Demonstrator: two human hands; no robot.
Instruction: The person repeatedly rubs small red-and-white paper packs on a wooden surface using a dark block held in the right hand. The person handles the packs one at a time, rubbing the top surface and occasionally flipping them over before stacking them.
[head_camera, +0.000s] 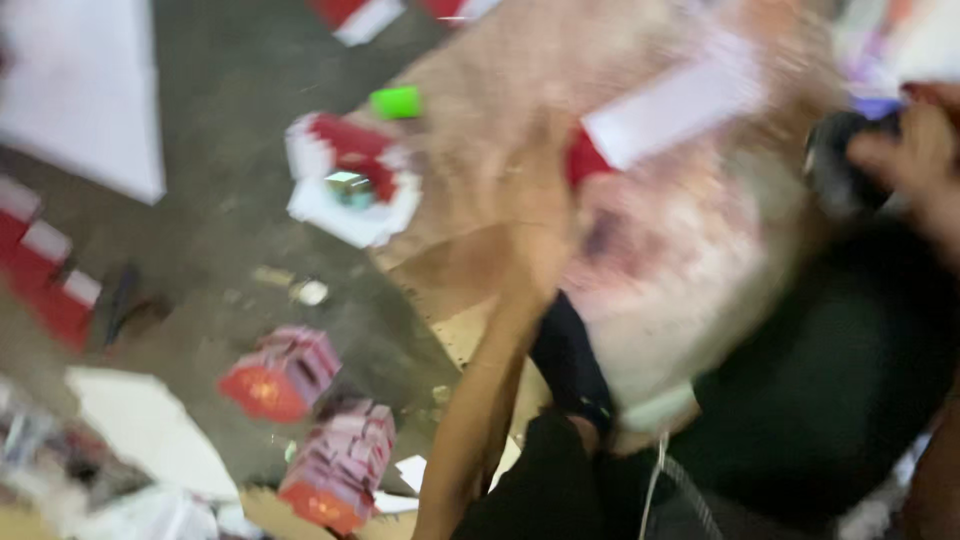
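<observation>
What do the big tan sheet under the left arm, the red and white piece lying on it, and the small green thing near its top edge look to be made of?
Motion blur limits all of this.
Tan sheet: probably cardboard or board; matt brown face, straight cut edge.
Red and white piece: likely thin card or paper; flat, matt, crisp edges.
Green thing: possibly plastic; even bright colour, rounded block shape, too blurred to be sure.
The left hand rests on the sheet.

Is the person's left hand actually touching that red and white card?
Cannot tell. The head view is motion-blurred: the left hand meets the red and white card at its red end, but no contact shows plainly.
</observation>
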